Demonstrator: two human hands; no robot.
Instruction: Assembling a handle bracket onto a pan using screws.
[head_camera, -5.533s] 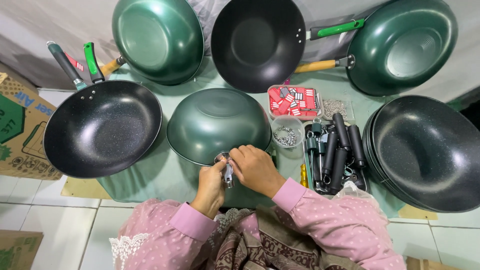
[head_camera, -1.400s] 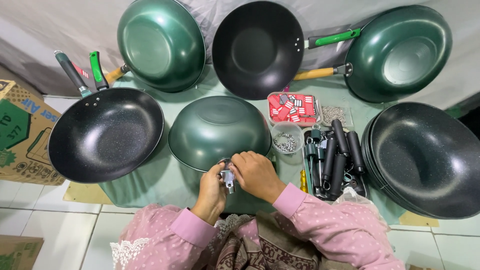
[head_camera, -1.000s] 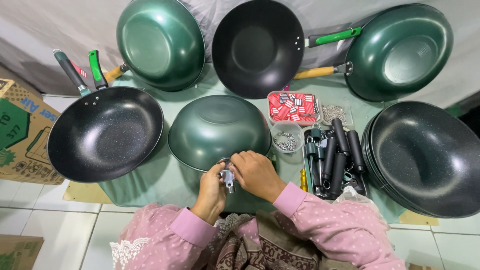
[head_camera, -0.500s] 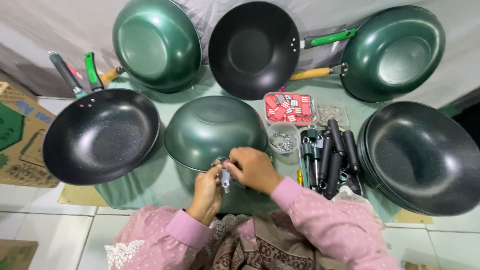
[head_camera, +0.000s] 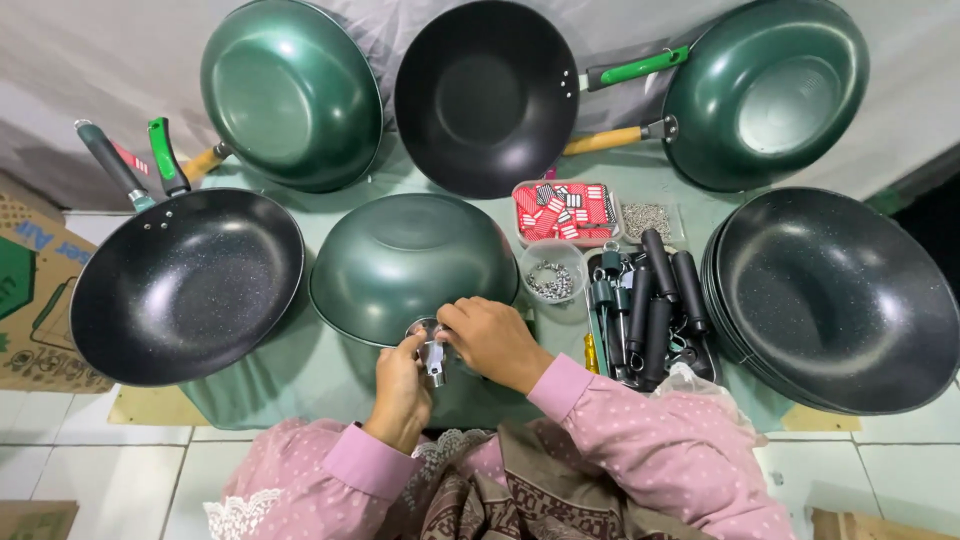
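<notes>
A brown cardboard box (head_camera: 25, 290) with green print sits at far left; a clear tray (head_camera: 566, 212) holds red-and-white packets

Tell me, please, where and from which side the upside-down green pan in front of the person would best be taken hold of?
Probably by its rim. The upside-down green pan lies dome-up with no handle showing, so the smooth top offers no grip. The far and left edges look free, while the left hand and right hand crowd the near edge around a small metal bracket. Coming in from the left, fingers under the lip, seems safest.
</notes>
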